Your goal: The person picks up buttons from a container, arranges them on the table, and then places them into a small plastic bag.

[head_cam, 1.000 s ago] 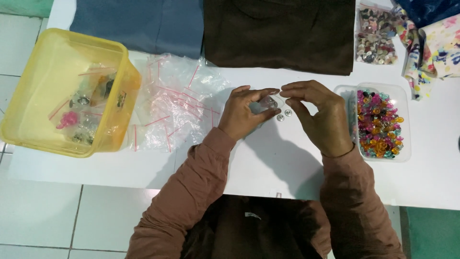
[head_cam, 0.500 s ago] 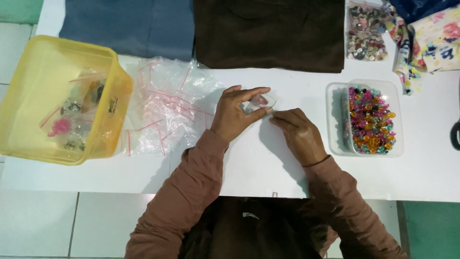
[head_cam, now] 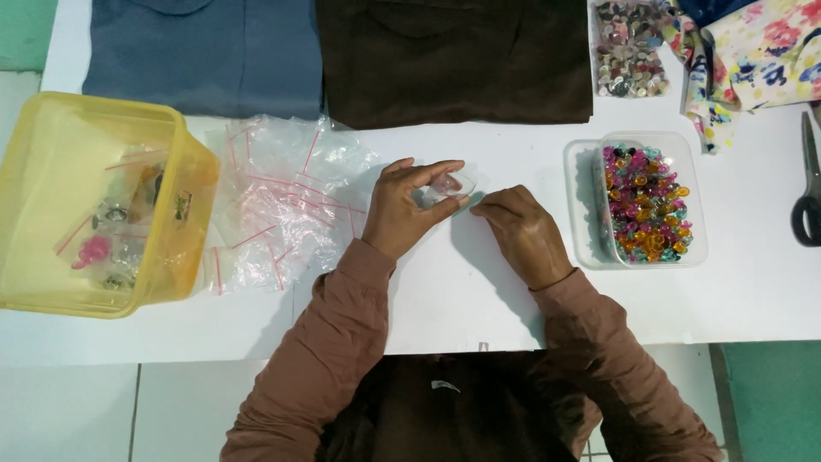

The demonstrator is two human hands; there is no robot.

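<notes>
Left hand (head_cam: 409, 214) pinching small clear crinkly bag (head_cam: 451, 186); right hand (head_cam: 523, 233) curled, empty, just right of bag, on smooth white table (head_cam: 479, 308).

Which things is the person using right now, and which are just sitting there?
In use:
left hand holding a small clear bag
right hand beside it
pile of clear zip bags
clear tub of colourful beads

Just lying about:
scissors
brown cloth
blue cloth
floral cloth
yellow tub
</notes>
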